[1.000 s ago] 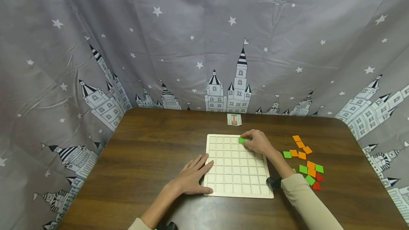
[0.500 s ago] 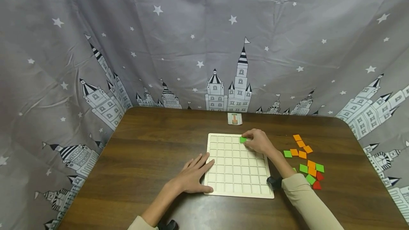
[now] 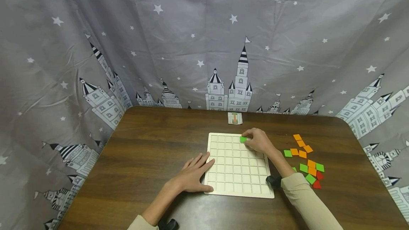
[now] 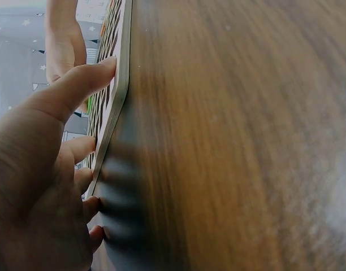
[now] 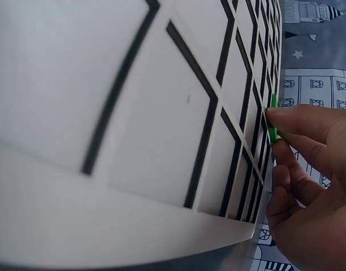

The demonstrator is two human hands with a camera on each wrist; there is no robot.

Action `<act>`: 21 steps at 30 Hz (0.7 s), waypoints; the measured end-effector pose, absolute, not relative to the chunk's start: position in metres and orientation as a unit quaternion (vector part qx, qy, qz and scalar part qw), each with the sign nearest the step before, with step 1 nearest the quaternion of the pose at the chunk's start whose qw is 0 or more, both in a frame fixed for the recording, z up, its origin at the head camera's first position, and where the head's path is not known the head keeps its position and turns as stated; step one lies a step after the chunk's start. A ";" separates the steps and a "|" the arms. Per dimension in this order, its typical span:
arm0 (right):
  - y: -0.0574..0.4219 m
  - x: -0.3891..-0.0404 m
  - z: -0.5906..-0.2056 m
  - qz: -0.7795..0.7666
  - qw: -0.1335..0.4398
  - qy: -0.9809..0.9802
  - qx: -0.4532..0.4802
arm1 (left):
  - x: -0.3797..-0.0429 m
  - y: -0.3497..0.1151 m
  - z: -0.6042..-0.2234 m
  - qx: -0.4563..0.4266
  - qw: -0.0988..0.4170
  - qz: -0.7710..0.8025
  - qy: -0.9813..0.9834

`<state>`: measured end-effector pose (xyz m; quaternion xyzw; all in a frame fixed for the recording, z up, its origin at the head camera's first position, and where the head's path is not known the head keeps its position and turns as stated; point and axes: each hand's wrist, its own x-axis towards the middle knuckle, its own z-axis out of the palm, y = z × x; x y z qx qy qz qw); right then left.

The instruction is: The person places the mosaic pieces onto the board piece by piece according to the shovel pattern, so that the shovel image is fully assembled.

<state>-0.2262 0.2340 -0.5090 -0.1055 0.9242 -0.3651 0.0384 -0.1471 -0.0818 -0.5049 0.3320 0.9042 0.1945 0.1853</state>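
Note:
A cream grid board point(image 3: 237, 168) lies on the brown table in the head view. At its far row, right of the middle, my right hand point(image 3: 258, 141) pinches a green square tile point(image 3: 243, 139) between thumb and fingers. The right wrist view shows that green tile point(image 5: 273, 134) nearly edge-on at the board's surface, the thumb against it. My left hand point(image 3: 191, 176) rests with spread fingers along the board's left edge, thumb at the near left corner. In the left wrist view, the left thumb point(image 4: 94, 79) lies over the board's rim point(image 4: 119, 84).
Right of the board lie several loose orange tiles point(image 3: 311, 164), green tiles point(image 3: 310, 179) and red triangular pieces point(image 3: 317, 185), partly behind the right forearm. A small printed card point(image 3: 235, 118) sits at the table's back edge, before a grey castle-print curtain point(image 3: 179, 45).
The head view has shifted very slightly. Both hands keep their places at the board, the right one still pinching the green tile at the far row.

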 end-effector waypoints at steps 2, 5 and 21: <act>0.235 -0.226 -0.510 -0.365 0.039 0.924 -0.104 | -0.147 -0.081 -0.504 0.333 0.185 0.192 0.904; 0.235 -0.226 -0.511 -0.363 0.035 0.925 -0.104 | -0.147 -0.081 -0.504 0.333 0.186 0.193 0.904; 0.236 -0.221 -0.510 -0.361 0.019 0.925 -0.116 | -0.146 -0.081 -0.505 0.331 0.184 0.197 0.904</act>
